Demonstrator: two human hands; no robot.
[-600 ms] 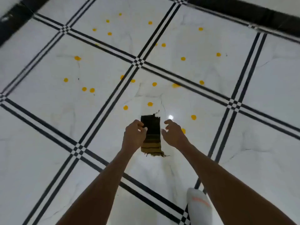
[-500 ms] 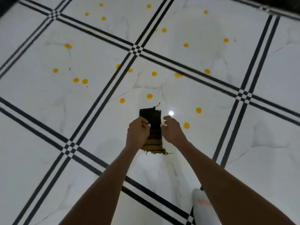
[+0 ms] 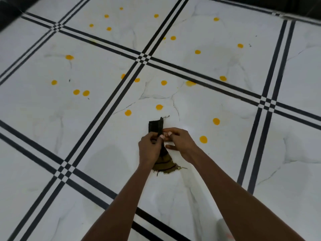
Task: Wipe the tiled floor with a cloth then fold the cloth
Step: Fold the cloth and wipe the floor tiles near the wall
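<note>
- Near the middle of the white tiled floor [image 3: 225, 153], just ahead of me, I hold the cloth [image 3: 156, 126] up between both hands; its dark far end sticks out beyond my fingers and its frayed olive near end hangs below my wrists.
- My left hand [image 3: 150, 147] grasps the cloth with curled fingers along its left edge.
- My right hand [image 3: 179, 142] pinches the cloth's right edge with thumb and fingertips, its other fingers loosely spread.
- The cloth looks narrow and doubled lengthwise, so I judge that I am in the folding part of the task, with at least one fold made and more to go.
- Many yellow spots [image 3: 216, 121] dot the tiles: two lie just to my right, others farther off to the left and across the far tiles.
- Whether these are spills to be wiped or part of the floor I cannot tell; if they are spills, the wiping is far from complete.
- Black double lines [image 3: 111, 105] cross the floor in a grid between the tiles.
- I see no brand, label or readable writing on the cloth or the floor.
</note>
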